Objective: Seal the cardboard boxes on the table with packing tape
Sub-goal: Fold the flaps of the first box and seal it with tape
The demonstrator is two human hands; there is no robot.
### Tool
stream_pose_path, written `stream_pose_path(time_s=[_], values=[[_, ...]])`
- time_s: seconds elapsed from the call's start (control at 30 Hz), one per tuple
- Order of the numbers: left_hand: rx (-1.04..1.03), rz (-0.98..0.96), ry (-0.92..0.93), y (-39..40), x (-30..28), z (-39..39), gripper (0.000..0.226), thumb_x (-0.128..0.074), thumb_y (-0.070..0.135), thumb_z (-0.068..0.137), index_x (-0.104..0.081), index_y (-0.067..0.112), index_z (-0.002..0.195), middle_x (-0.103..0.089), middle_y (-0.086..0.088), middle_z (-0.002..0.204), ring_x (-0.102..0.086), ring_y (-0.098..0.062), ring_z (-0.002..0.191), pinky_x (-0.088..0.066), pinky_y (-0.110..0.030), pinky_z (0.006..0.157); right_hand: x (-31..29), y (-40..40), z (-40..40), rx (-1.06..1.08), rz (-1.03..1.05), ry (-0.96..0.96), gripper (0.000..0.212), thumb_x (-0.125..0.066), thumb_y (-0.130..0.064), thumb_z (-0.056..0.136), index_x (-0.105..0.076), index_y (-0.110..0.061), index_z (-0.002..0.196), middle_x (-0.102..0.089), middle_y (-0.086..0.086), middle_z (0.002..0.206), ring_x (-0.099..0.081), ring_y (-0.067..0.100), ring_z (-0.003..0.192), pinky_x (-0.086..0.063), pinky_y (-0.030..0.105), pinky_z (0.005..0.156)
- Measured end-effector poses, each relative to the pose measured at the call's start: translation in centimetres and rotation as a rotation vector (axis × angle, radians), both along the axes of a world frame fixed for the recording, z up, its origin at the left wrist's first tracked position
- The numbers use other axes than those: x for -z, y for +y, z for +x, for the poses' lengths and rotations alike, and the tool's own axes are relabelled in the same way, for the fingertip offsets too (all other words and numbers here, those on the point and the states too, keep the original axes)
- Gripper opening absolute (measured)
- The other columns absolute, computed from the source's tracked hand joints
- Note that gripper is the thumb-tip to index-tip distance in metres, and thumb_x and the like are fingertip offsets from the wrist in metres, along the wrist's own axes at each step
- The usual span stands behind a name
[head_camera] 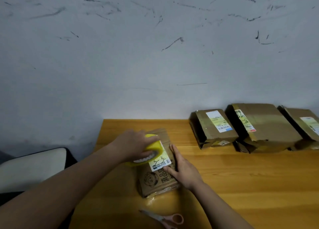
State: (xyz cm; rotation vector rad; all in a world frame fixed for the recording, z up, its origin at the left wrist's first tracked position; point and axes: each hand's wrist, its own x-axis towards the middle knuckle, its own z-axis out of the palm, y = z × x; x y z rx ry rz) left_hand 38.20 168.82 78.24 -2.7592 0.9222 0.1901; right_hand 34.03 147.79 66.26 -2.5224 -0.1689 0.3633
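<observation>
A small cardboard box [156,182] with a white label and dark printing lies on the wooden table [241,185] in front of me. My left hand [133,144] grips a yellow roll of packing tape [152,152] that rests on the box's top left. My right hand [183,168] lies flat along the box's right edge, its thumb pressing on the top near the label. Three more cardboard boxes stand at the back right: one [214,127], a larger one [264,127] and one [303,123] cut off by the frame edge.
Pink-handled scissors [165,219] lie on the table's front edge, just below the box. A scuffed white wall [155,56] rises behind the table. To the left, beyond the table's edge, is a pale cushioned seat [31,166].
</observation>
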Motion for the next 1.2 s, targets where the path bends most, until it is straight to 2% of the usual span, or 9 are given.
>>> stream_pose_path(time_s=[0.23,0.4,0.57,0.67,0.73,0.8,0.87,1.0,1.2], values=[[-0.043,0.345,0.09,3.5,1.4,-2.3,0.054,-0.04,0.05,0.097,-0.026,0.032,0.146,-0.048,-0.014,0.135,-0.051,-0.03,0.117,-0.036,-0.041,0.098,-0.3,0.7,-0.1,-0.05,-0.133,-0.017,0.09,-0.049,-0.064,0.088,0.007,-0.036,0.153,-0.041,-0.002,0.15,-0.049,0.022,0.128,-0.045,0.035,0.096],[-0.07,0.285,0.126,4.5,1.8,-2.0,0.057,-0.044,0.05,0.095,-0.025,0.033,0.147,-0.047,-0.013,0.136,-0.051,-0.029,0.117,-0.039,-0.038,0.094,-0.3,1.6,-0.2,-0.147,-0.345,-0.068,0.073,-0.023,-0.071,0.091,0.008,-0.042,0.15,0.004,-0.018,0.16,-0.033,0.029,0.139,-0.033,0.039,0.11],[-0.081,0.226,0.169,5.2,2.9,-0.9,0.058,-0.049,0.052,0.092,-0.029,0.037,0.144,-0.051,-0.009,0.133,-0.054,-0.026,0.113,-0.046,-0.04,0.092,-1.3,5.1,0.0,-0.067,-0.541,-0.139,0.102,0.016,-0.08,0.071,-0.013,-0.026,0.153,-0.01,0.001,0.162,-0.002,0.032,0.149,-0.004,0.051,0.118],[-0.08,0.212,0.162,5.4,3.2,-0.7,0.057,-0.048,0.053,0.092,-0.03,0.037,0.144,-0.051,-0.009,0.133,-0.054,-0.026,0.114,-0.045,-0.039,0.092,-0.6,7.3,-0.1,-0.177,-0.613,-0.185,0.092,0.007,-0.07,0.084,-0.005,-0.012,0.154,0.003,0.01,0.161,0.016,0.03,0.147,0.011,0.048,0.118],[-0.079,0.199,0.152,5.5,3.3,-0.8,0.057,-0.048,0.052,0.092,-0.03,0.036,0.144,-0.051,-0.01,0.133,-0.054,-0.026,0.113,-0.045,-0.038,0.092,0.0,8.5,-0.7,-0.242,-0.542,-0.203,0.083,-0.018,-0.067,0.092,-0.028,-0.009,0.15,-0.021,0.011,0.158,-0.006,0.025,0.148,-0.009,0.041,0.116],[-0.064,0.189,0.145,5.6,3.2,-0.9,0.057,-0.048,0.051,0.093,-0.031,0.035,0.144,-0.052,-0.01,0.133,-0.054,-0.026,0.113,-0.045,-0.038,0.092,0.4,9.6,-1.4,-0.299,-0.45,-0.187,0.08,-0.022,-0.067,0.094,-0.043,-0.009,0.144,-0.038,0.007,0.151,-0.031,0.022,0.142,-0.021,0.036,0.108],[-0.048,0.178,0.136,5.4,3.0,-0.9,0.057,-0.049,0.049,0.092,-0.031,0.033,0.144,-0.053,-0.009,0.132,-0.054,-0.025,0.112,-0.045,-0.037,0.091,0.3,9.7,-1.9,-0.329,-0.412,-0.177,0.085,-0.013,-0.069,0.093,-0.033,-0.008,0.149,-0.029,0.006,0.156,-0.025,0.022,0.144,-0.016,0.034,0.111],[-0.138,0.027,0.098,5.1,2.7,-0.8,0.065,-0.055,0.054,0.085,-0.032,0.03,0.14,-0.06,-0.004,0.122,-0.06,-0.023,0.101,-0.049,-0.034,0.083,0.5,9.1,-1.4,-0.346,-0.3,-0.232,0.096,0.0,-0.076,0.078,0.017,-0.016,0.151,0.024,-0.005,0.156,0.026,0.013,0.144,0.014,0.029,0.115],[-0.396,-0.435,0.224,9.2,3.4,-3.2,0.08,-0.061,0.077,0.065,-0.039,0.036,0.129,-0.06,0.01,0.123,-0.058,-0.009,0.1,-0.04,-0.023,0.072,0.6,10.4,-1.5,-0.305,-0.358,-0.178,0.113,-0.006,-0.089,0.069,0.015,-0.015,0.151,0.023,-0.001,0.157,0.025,0.021,0.144,0.015,0.037,0.114]])
